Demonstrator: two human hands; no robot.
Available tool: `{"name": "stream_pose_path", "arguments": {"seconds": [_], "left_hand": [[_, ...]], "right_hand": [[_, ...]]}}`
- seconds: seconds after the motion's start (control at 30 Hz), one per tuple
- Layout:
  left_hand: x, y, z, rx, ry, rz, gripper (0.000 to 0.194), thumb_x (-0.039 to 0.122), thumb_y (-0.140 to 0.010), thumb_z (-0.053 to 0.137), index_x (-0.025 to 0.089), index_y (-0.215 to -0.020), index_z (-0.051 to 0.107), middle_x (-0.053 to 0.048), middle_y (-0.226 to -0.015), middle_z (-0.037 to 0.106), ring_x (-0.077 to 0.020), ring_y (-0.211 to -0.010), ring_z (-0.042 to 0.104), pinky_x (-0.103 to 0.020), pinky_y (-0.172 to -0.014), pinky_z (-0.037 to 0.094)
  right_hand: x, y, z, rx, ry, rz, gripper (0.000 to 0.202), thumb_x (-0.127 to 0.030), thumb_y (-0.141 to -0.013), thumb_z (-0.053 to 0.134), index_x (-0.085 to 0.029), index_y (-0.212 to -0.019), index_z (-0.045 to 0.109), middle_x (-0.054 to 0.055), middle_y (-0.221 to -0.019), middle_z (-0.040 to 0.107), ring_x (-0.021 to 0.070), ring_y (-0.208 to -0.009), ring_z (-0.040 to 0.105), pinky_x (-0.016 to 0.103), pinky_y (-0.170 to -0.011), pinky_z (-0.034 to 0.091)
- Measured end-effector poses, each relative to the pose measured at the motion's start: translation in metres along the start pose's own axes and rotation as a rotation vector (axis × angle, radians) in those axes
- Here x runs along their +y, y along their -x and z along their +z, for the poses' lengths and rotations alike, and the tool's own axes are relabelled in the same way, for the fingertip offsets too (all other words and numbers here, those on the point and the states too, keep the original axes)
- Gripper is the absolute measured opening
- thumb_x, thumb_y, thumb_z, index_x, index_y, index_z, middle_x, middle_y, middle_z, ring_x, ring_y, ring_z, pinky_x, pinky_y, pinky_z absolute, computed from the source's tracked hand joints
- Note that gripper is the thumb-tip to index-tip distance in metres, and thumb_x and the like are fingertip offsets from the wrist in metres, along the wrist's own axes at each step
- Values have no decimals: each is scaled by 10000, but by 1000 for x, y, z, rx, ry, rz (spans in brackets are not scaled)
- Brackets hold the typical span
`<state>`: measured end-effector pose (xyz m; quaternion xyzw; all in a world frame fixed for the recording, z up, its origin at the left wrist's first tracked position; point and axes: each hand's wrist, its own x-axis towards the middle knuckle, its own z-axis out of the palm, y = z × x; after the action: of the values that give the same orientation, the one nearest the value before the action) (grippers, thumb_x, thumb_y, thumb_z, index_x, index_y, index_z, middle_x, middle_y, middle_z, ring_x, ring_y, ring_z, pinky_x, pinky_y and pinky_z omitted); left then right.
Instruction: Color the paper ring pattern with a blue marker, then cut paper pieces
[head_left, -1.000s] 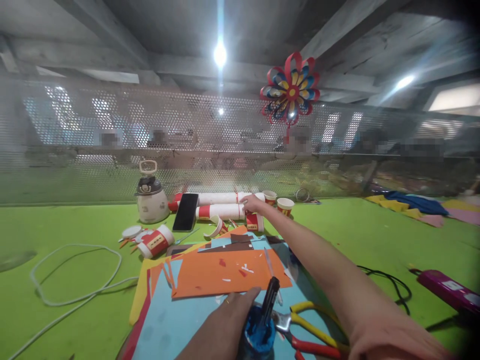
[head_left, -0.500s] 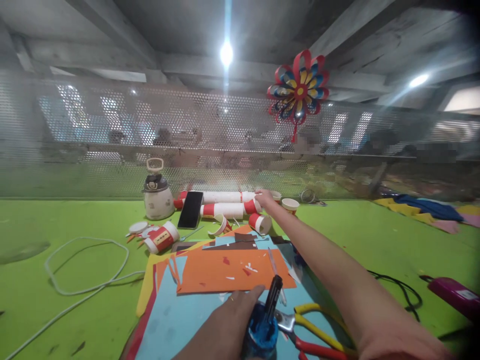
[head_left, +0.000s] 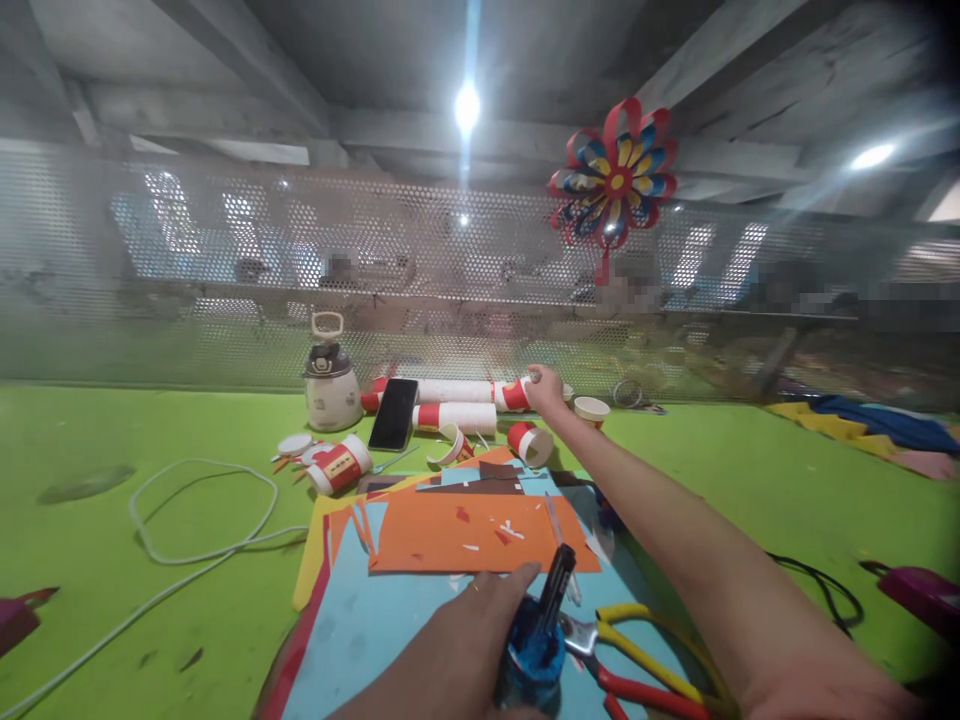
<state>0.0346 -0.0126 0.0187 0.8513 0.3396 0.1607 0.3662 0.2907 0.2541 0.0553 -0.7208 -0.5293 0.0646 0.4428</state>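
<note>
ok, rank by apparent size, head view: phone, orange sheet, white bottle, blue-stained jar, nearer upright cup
1. orange sheet
2. blue-stained jar and white bottle: too close to rank; the jar is nearer the camera and partly hidden by the left hand
3. phone
4. nearer upright cup

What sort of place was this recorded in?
Likely a handicraft workroom or classroom: orange paper strewn with scraps, stacked paper cups and a multicoloured flower decoration suggest it.

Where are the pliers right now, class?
In the head view, the pliers lie low, right of centre, immediately right of the blue container holding the black marker.
</note>
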Motion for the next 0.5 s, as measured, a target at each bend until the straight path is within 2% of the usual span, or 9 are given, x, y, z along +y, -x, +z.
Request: {"name": "stream_pose_path", "arguments": {"seconds": [0.17, 0.3, 0.33, 0.5], "left_hand": [[-5, -3, -4, -24, 1, 31, 343, 333, -945, 597, 180, -1251, 567, -102, -1274, 588, -250, -1076, 616, -452, -903, 536], [-8, -1, -6, -24, 0, 39, 855, 335, -693, 819, 294, -1436, 398, -88, -1358, 556, -326, -1177, 560, -468, -1002, 471], [-9, 0, -5, -21, -2, 45, 927, 334, -650, 835, 312, -1452, 371, -81, -1356, 561, -334, -1174, 562, -464, -1001, 469], [-12, 2, -2, 0, -20, 88, 938, 425, -678, 794, 310, -1482, 325, -97, -1395, 532, -342, -1207, 550, -452, -1005, 460]], "right_hand": [[-7, 4, -4, 7, 23, -91, 326, -325, -939, 600, -167, -1223, 586, 88, -1213, 624, 214, -1009, 645, 423, -846, 553], [-13, 7, -6, 0, 22, -146, 334, -326, -937, 602, -164, -1229, 583, 87, -1208, 625, 214, -1003, 647, 422, -840, 555], [-14, 7, -6, -2, 21, -159, 335, -325, -937, 602, -165, -1231, 582, 88, -1211, 624, 215, -1007, 646, 425, -844, 554], [-9, 7, -2, -17, 19, -203, 322, -323, -935, 607, -161, -1213, 592, 86, -1204, 627, 216, -1011, 645, 428, -849, 551]]}}
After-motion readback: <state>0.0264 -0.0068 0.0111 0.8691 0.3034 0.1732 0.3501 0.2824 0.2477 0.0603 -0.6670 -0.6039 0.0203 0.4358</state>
